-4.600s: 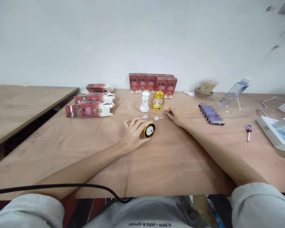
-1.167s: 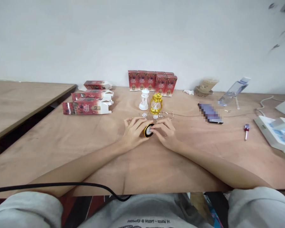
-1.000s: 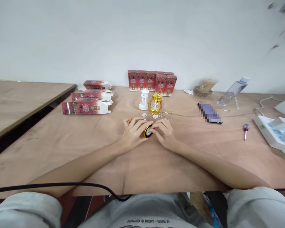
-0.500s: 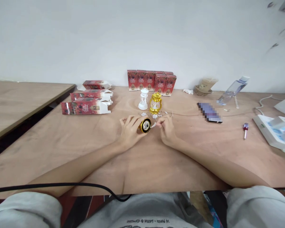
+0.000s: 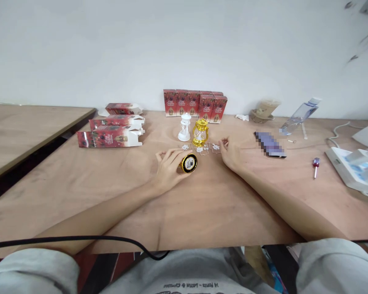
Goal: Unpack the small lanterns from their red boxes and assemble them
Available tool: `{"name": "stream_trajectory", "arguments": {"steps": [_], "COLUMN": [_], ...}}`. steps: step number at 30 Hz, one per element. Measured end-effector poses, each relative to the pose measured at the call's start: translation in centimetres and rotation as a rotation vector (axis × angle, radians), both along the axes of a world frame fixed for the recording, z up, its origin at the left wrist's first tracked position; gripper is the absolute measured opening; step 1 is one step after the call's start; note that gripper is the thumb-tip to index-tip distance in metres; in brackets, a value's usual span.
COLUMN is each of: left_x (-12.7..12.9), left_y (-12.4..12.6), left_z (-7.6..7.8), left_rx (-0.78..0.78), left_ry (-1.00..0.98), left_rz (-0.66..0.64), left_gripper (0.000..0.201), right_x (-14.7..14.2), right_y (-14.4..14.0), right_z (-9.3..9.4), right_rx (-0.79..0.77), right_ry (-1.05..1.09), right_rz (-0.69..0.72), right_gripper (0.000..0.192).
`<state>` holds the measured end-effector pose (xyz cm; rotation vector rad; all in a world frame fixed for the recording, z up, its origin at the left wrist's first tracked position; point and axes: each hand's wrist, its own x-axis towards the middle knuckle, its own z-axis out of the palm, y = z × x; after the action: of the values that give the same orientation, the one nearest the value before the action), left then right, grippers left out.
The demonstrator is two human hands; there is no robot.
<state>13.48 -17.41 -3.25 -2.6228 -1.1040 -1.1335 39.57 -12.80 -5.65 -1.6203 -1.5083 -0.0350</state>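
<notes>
Bare plywood table (image 5: 202,212) carries all items. Left hand (image 5: 168,167), mid-table, has its grip closed round a gold lantern body (image 5: 188,163) lying on its side, base facing the near edge. Right hand (image 5: 231,152) rests apart from it, fingertips at small loose parts (image 5: 213,147); whether that grip pinches one cannot be told. Beyond stand a gold lantern (image 5: 200,132) and white lantern (image 5: 184,128), upright, just beside each other. Red boxes (image 5: 194,105) line the far edge.
</notes>
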Motion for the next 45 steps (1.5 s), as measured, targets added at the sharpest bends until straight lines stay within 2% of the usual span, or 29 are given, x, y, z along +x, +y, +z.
{"name": "stream_trajectory", "arguments": {"steps": [3,6,10,19,25,30,35,40,42,45], "left_x": [0.0,0.0,0.0,0.0,0.1,0.1,0.1,0.1,0.1,0.1], "left_y": [0.0,-0.1,-0.1,0.0,0.0,0.1,0.1,-0.2,-0.2,-0.2], "left_z": [0.1,0.2,0.3,0.1,0.0,0.0,0.0,0.4,0.5,0.4], "left_rx": [-0.011,-0.006,-0.007,0.046,0.012,0.026,0.024,0.015,0.012,-0.004], "left_ry": [0.016,0.034,0.067,0.092,0.113,0.104,0.082,0.055,0.048,0.051], "left_rz": [-0.001,-0.009,-0.029,-0.065,-0.061,-0.066,-0.062,-0.047,-0.036,-0.028], "left_gripper": [0.046,0.044,0.041,0.037,0.039,0.037,0.039,0.039,0.039,0.04], "right_x": [-2.0,-4.7,-7.2,-7.3,-7.2,-7.3,-7.5,-7.5,-6.9,-4.9], "right_y": [-2.2,-4.5,-6.1,-6.3,-6.3,-6.2,-6.1,-5.9,-5.4,-3.5], "right_z": [0.6,1.2,1.3,1.6,1.5,1.5,1.2,0.7,0.4,0.0], "right_rx": [0.252,0.38,0.431,0.386,0.315,0.336,0.426,0.422,0.428,0.385], "right_ry": [-0.022,-0.161,-0.26,-0.319,-0.382,-0.416,-0.445,-0.348,-0.29,-0.262], "right_rz": [0.202,0.478,0.587,0.622,0.64,0.623,0.576,0.568,0.529,0.36], "right_gripper": [0.02,0.012,0.01,0.012,0.015,0.018,0.02,0.018,0.02,0.025]}}
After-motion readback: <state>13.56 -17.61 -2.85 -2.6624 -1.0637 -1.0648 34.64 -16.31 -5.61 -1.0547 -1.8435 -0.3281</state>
